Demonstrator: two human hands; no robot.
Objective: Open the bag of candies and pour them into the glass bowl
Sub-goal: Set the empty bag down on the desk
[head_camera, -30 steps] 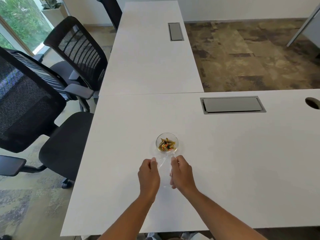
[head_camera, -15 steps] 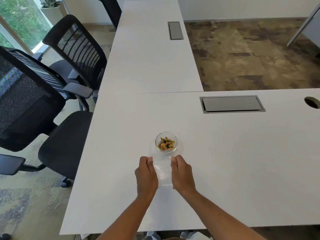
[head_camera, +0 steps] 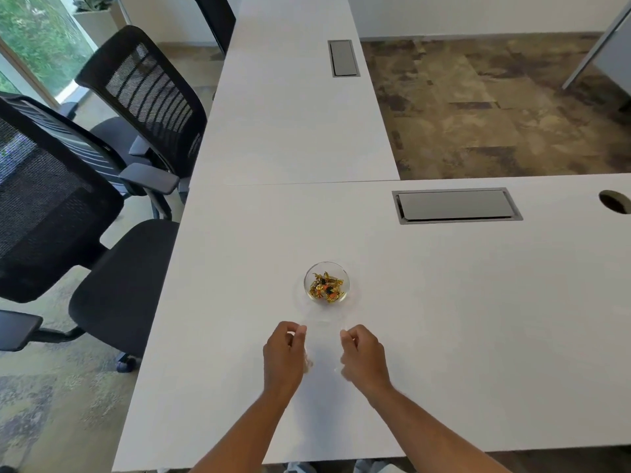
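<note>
A small glass bowl (head_camera: 326,282) stands on the white table (head_camera: 444,319), holding several gold and orange wrapped candies (head_camera: 325,287). Just in front of it a clear, empty-looking plastic bag (head_camera: 322,339) is stretched flat between my two hands, its far edge close to the bowl. My left hand (head_camera: 284,356) pinches the bag's left side and my right hand (head_camera: 363,356) pinches its right side. The bag is nearly see-through and hard to make out against the table.
Black mesh office chairs (head_camera: 102,186) stand along the table's left edge. A grey cable hatch (head_camera: 456,206) and a round cable hole (head_camera: 614,202) lie at the far right. A second white table with its own hatch (head_camera: 343,58) runs away behind.
My hands have moved apart and pulled back a little toward me, spreading the clear bag flat between them. The bowl and its candies have stayed put.
</note>
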